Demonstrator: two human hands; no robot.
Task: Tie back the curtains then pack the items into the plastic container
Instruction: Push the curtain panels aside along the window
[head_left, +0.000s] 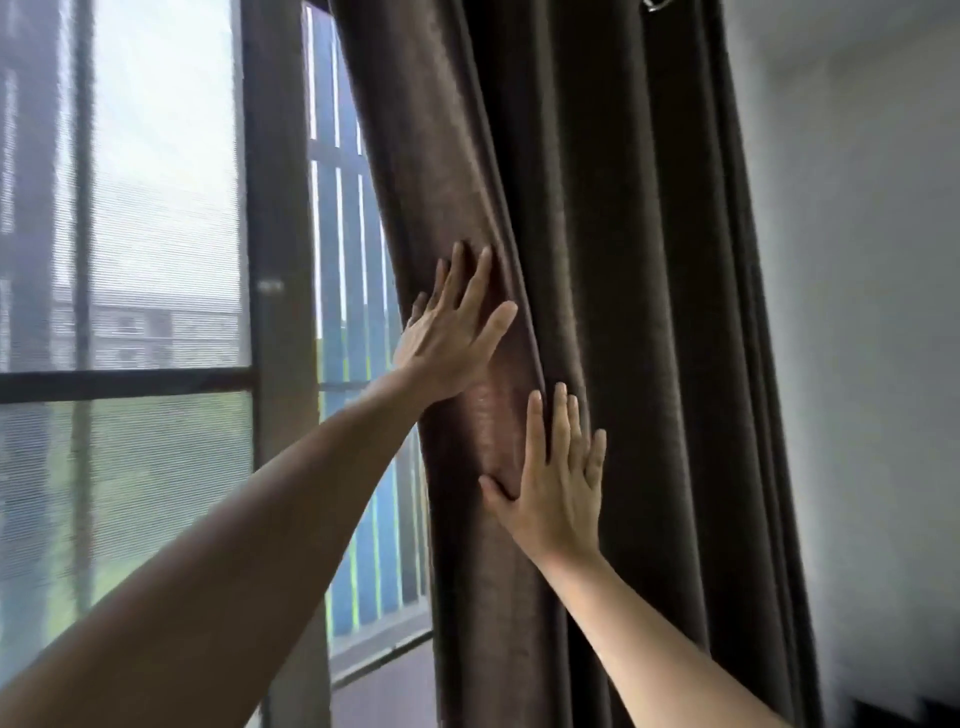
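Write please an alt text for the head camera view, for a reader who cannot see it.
Two hands press flat against a dark brown curtain: the left hand higher, near the curtain's left edge, the right hand lower, on its folds. Left of the curtain is a window with daylight and a dark frame; right of it is a white wall.

Left hand (448, 340) and right hand (558, 491) flat

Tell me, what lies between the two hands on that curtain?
In the head view, only a fold of the brown curtain lies between the left hand and the right hand.
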